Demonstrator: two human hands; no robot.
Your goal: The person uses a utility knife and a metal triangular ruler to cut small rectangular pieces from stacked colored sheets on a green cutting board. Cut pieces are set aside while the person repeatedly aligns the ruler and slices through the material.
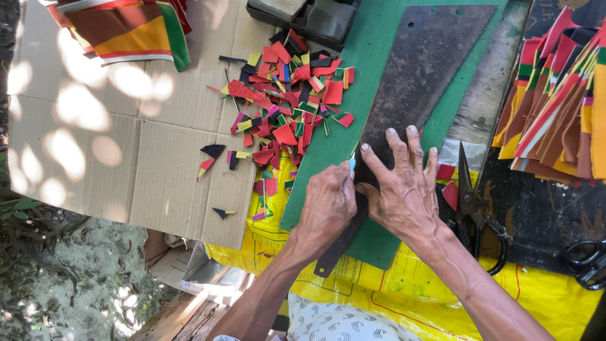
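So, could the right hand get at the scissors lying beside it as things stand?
Probably yes. The right hand lies flat on the saw blade and holds nothing, and the black scissors lie just to its right on the table with nothing between them.

Black scissors [587, 262] cut off at right edge.
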